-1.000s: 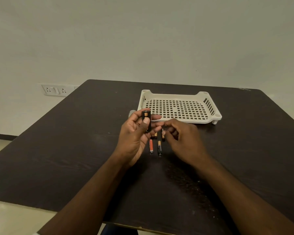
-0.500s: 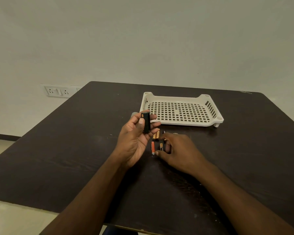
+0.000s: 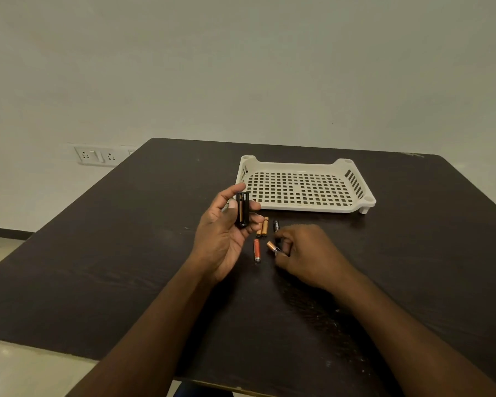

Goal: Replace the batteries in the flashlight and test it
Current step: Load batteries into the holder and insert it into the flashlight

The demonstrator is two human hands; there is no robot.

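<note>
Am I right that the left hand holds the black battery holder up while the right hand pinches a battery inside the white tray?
Not quite. In the head view the right hand pinches the battery on the dark table, in front of the white tray, not inside it. The left hand does hold the black battery holder up.

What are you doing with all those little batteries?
A person is putting batteries into a holder. The left hand holds the black battery holder upright, with one battery already in it. The right hand is low over the dark table, pinching a copper-tipped battery. An orange battery and a few more lie loose nearby. The white tray behind holds nothing.
</note>
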